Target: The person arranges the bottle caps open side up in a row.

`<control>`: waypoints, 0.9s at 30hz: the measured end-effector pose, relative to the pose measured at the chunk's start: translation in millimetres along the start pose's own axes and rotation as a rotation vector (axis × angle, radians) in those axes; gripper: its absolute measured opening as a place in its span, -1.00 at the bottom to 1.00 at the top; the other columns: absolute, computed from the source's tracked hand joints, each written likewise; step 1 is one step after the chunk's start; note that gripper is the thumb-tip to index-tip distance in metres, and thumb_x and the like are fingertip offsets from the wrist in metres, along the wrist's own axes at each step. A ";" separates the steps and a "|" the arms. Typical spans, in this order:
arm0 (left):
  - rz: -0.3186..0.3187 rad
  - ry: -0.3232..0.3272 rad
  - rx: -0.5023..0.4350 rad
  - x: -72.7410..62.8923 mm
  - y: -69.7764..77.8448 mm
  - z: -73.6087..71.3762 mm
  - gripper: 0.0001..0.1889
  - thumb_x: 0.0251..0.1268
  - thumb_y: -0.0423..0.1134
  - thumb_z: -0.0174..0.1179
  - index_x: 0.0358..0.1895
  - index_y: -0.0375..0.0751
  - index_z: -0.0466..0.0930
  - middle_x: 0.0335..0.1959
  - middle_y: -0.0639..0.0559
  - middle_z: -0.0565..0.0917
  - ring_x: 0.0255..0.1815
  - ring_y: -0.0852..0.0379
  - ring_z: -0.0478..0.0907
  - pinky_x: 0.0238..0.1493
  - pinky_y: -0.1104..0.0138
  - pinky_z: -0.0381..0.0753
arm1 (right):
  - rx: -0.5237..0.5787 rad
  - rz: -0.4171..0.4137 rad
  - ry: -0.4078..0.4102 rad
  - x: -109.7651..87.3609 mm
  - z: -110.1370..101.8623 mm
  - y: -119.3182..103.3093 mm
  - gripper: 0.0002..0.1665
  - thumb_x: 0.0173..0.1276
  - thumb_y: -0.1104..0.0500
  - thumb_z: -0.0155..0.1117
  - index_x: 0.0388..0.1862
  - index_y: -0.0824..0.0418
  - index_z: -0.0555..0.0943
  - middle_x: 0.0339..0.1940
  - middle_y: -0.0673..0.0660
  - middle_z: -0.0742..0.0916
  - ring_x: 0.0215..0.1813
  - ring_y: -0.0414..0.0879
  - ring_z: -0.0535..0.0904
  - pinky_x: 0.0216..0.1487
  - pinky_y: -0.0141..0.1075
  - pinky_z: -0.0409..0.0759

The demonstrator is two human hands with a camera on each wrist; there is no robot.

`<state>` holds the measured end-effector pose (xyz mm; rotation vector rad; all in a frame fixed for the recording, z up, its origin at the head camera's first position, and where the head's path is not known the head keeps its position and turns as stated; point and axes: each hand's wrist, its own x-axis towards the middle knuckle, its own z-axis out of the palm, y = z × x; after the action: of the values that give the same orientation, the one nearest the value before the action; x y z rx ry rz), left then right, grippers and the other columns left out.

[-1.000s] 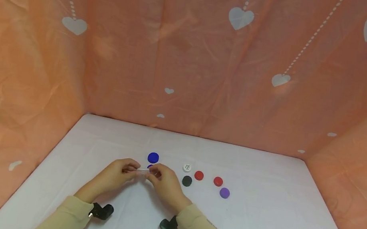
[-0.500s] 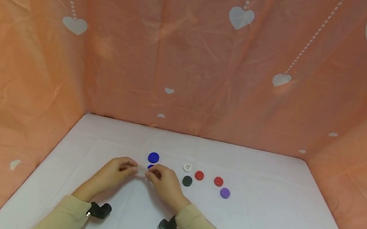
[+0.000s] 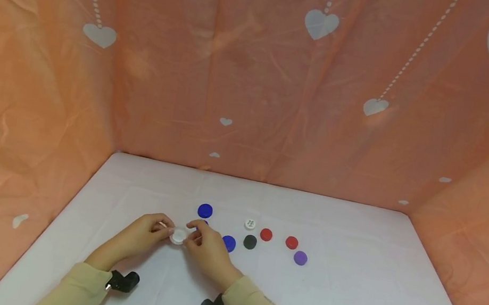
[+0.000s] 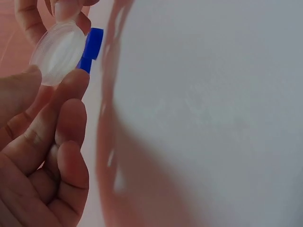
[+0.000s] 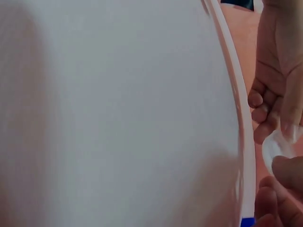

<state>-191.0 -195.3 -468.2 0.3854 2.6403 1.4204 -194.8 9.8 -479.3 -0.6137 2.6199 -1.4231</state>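
Note:
A translucent white bottle cap (image 3: 178,236) is held up between both hands, its ridged rim tilted to face the left wrist camera. My left hand (image 3: 145,235) pinches its near edge between thumb and forefinger, the other fingers curled below. On the opposite edge my right hand (image 3: 210,253) grips the cap with thumb and fingertips, which appear at the top of the left wrist view. A blue cap (image 3: 229,243) lies just right of the right hand. Behind that hand are a blue cap (image 3: 205,210) and another, mostly hidden.
Right of the hands on the white table (image 3: 346,299) lie a white cap with dark marks (image 3: 250,224), a black cap (image 3: 250,242), two red caps (image 3: 266,234) and a purple cap (image 3: 300,258). Orange cloth (image 3: 259,95) with hearts encloses the back and sides.
Both hands have shifted slightly left and nearer with the translucent cap, which now shows its round face. A blue cap right of the right hand has come into sight.

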 end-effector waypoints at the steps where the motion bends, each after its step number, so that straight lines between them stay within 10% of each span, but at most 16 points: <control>1: -0.004 0.005 0.004 -0.4 -0.2 -0.1 -0.89 0.38 -0.32 0.15 -0.17 -0.31 0.54 -0.45 0.00 0.69 -0.35 0.14 0.58 -0.30 0.37 0.49 | -0.003 0.008 -0.007 -0.1 2.1 -0.3 -0.67 0.30 0.26 0.30 0.05 0.13 0.56 -0.38 -0.11 0.62 -0.38 -0.31 0.49 -0.32 -0.41 0.49; 27: -0.083 -0.124 0.024 0.0 -11.0 -2.5 -0.72 0.14 -0.29 0.39 -0.10 -0.22 0.57 -0.39 0.05 0.48 -0.37 0.12 0.40 -0.35 0.36 0.38 | -0.120 0.052 -0.091 2.7 14.5 4.1 -0.81 0.30 0.16 0.36 -0.26 0.11 0.50 -0.49 -0.13 0.53 -0.42 -0.26 0.42 -0.36 -0.40 0.42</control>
<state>-193.4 -203.1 -476.0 0.3494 2.5454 1.2984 -194.5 -0.7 -490.5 -0.6028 2.6430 -1.2018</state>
